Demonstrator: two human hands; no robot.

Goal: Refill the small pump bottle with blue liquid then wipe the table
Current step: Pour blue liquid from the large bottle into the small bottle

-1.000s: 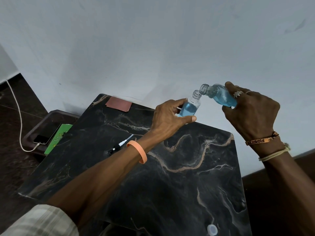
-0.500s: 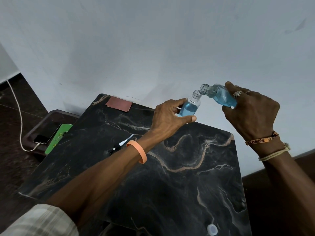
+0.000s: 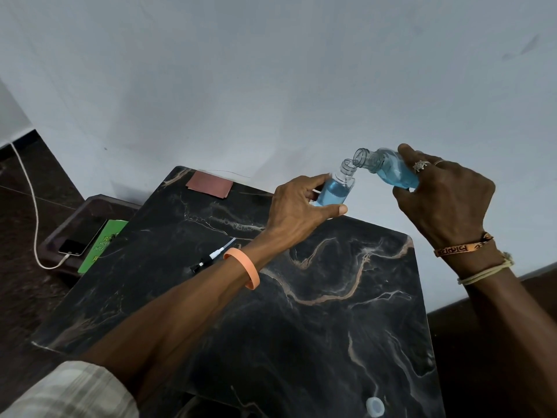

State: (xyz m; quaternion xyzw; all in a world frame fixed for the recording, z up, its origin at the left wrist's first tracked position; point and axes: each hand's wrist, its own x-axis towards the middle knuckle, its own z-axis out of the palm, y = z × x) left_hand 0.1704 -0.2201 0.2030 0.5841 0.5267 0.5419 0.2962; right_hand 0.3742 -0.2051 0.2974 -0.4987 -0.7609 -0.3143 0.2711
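Left hand (image 3: 297,206) has thumb and fingers curled round the uncapped small pump bottle (image 3: 334,191) over the table's (image 3: 301,327) 12 o'clock edge, right hand (image 3: 443,200) at its 3 o'clock gripping the bigger bottle (image 3: 388,170), tipped toward 9 o'clock, mouths just about meeting.

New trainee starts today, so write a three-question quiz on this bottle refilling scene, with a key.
1. Which hand grips the small clear square bottle holding blue liquid?
2. True or false: the larger clear bottle of blue liquid in the right hand stands upright.
3. Where is the black pump head with white tube? A) on the small bottle B) lying on the black marbled table C) in the right hand
Key: 1 left hand; 2 false, it tilts toward the small bottle's mouth; 3 B.
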